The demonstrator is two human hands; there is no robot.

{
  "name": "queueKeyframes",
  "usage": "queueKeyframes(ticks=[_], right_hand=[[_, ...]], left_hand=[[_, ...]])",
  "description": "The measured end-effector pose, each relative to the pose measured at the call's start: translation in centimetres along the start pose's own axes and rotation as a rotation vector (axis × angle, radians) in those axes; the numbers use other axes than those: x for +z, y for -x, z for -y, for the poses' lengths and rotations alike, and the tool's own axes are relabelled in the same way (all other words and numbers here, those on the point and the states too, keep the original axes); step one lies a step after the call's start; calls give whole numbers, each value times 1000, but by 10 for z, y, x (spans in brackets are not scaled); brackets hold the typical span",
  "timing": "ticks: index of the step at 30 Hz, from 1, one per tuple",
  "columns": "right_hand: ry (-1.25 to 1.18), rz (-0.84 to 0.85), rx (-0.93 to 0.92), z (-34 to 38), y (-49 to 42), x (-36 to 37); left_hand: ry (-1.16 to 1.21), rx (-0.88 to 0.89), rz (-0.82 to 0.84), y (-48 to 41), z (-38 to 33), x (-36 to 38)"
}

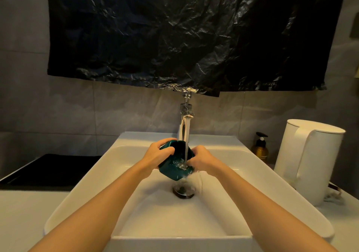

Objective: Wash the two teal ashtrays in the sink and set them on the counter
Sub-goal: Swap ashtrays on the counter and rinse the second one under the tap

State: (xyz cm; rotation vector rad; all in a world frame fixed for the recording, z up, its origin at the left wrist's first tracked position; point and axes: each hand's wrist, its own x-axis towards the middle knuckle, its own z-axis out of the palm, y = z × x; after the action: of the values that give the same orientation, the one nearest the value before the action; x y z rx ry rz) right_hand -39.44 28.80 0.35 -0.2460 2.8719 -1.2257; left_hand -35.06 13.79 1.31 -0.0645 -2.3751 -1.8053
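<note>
1. A crumpled black plastic sheet (194, 34) hangs on the grey tiled wall ahead of you and fills most of the upper view.
2. Below it, a white rectangular sink (93, 176) stretches from the wall toward you, set into a pale worktop (23, 213).
3. A flat black panel (48, 170) lies on the worktop to the left of the sink.
4. A tall white jug kettle (310, 158) stands on the worktop to the right of the sink, its handle facing you.
5. Your two bare forearms reach forward over the basin and meet under the tap.
6. A chrome tap (183, 125) rises at the back middle of the sink, and a thin stream of water runs down from it.
7. The teal ashtray (171, 171) is held in the air above the basin, tilted, with the water striking its inside and splashing off. You cannot tell whether a second teal piece is nested against it.
8. Your left hand (157, 152) grips the ashtray's upper left rim, fingers curled round it.
9. Your right hand (202, 158) holds the ashtray's right edge, its fingers bent inward and their tips hidden by the rim and the water.
10. An amber pump bottle (260, 148) stands between the sink and the kettle, near the wall.
11. A round dark drain (183, 189) sits in the basin floor just below the ashtray.
</note>
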Motion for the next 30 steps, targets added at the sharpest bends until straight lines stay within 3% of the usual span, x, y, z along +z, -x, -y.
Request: queueKeyframes(ticks=[6,11,16,19,23,25,28,30], right_hand=[[83,-226,-85,-1,2,3],[43,2,-54,1,1,6],[94,-108,-79,-2,2,8],[47,-19,-37,0,2,8],[-263,77,151,9,14,3],[-401,186,197,11,19,-2],[-619,481,229,10,23,-2],[-583,498,215,8,20,2]], left_hand=[[-23,23,24,1,-2,3],[-70,71,-5,-1,0,-1],[-112,39,66,-1,0,2],[-29,0,60,-3,-1,0],[140,-28,50,-3,1,3],[122,13,60,-1,2,8],[54,51,-8,0,4,8],[44,24,-28,0,5,4]])
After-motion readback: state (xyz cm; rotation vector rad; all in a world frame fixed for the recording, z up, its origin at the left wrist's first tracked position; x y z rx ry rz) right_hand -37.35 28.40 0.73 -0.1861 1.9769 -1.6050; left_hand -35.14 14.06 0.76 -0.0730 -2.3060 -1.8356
